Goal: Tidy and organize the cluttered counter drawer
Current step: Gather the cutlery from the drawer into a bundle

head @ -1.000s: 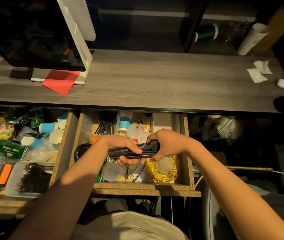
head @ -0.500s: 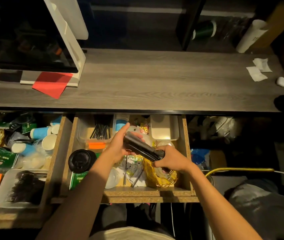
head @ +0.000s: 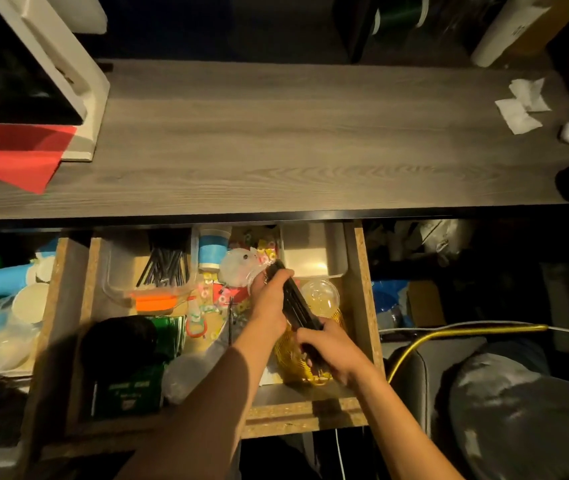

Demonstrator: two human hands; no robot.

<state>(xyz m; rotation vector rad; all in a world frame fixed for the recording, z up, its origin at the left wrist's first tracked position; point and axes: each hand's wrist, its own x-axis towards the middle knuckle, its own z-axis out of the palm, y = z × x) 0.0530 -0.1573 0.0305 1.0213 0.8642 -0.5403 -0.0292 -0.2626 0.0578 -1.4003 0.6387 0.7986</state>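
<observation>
Both hands hold a long black bundle [head: 297, 306], maybe straws or utensils, over the open wooden drawer [head: 362, 306]. My left hand [head: 269, 299] grips its far end; my right hand [head: 328, 348] grips its near end. The bundle lies lengthwise along the drawer's right side, above a yellow mesh item [head: 293, 368] and clear dome lids [head: 321, 294]. A clear tray with black straws [head: 165, 265], a blue paper cup [head: 212, 249], a white tray [head: 314, 258], candy wrappers [head: 213, 296], a black lid [head: 120, 336] and green packets [head: 130, 389] also fill the drawer.
The grey wooden counter [head: 276, 140] runs above the drawer, with a white stand [head: 78, 81] and red paper [head: 19, 157] at left and white tissues [head: 522, 105] at right. A second open drawer [head: 9, 299] at left holds cups. A yellow cable [head: 449, 334] runs at right.
The black bundle has turned from lying crosswise to pointing lengthwise, front to back, and shifted toward the drawer's right side. The camera has moved closer.
</observation>
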